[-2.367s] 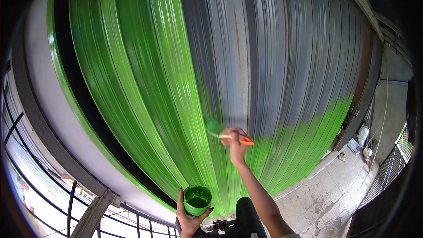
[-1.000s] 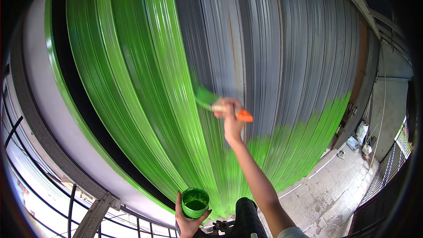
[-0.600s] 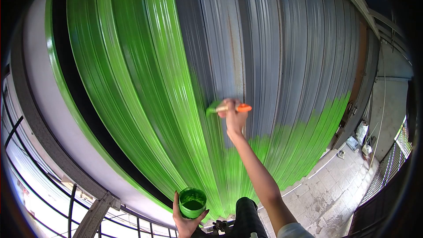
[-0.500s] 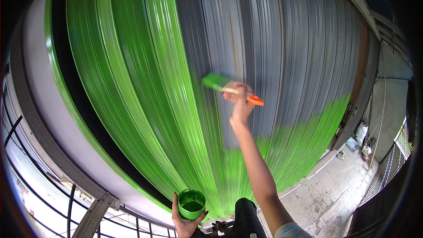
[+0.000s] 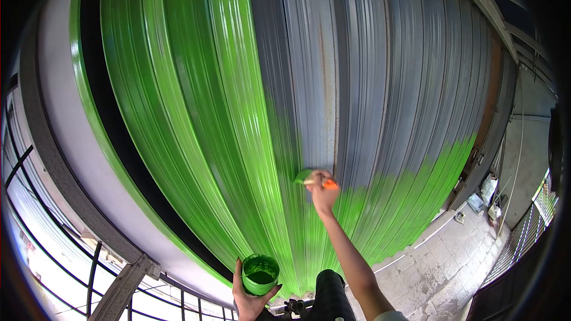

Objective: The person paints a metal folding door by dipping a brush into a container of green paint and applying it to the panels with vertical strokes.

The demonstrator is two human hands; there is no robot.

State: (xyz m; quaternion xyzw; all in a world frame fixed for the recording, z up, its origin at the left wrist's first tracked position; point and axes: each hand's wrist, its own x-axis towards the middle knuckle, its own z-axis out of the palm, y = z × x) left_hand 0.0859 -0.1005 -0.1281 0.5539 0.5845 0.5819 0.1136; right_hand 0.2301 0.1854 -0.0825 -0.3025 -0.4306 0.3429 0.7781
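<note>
My right hand (image 5: 323,191) grips a paintbrush (image 5: 304,176) with an orange-tipped handle and green bristles. Its bristles press on the ribbed metal panel (image 5: 363,95), on a recessed strip where green meets bare grey. Fresh paint covers the panel's left side and a band along its bottom; the upper middle and right are grey, with a rusty streak. Low in the view, my left hand (image 5: 252,303) is wrapped round a small round tub (image 5: 260,274) of green paint, held upright with its top uncovered.
Black railing bars (image 5: 93,273) and a grey post (image 5: 122,288) stand at the lower left. A tiled floor (image 5: 428,273) runs along the panel's foot at right, with plastic bags (image 5: 489,189) and a metal grille (image 5: 523,226) beyond. My dark-clothed leg (image 5: 330,294) is below.
My right hand has swept the brush down the recessed strip, and green now covers more of the strip's left part. The tub stays nearly still in my left hand. The view has shifted slightly.
</note>
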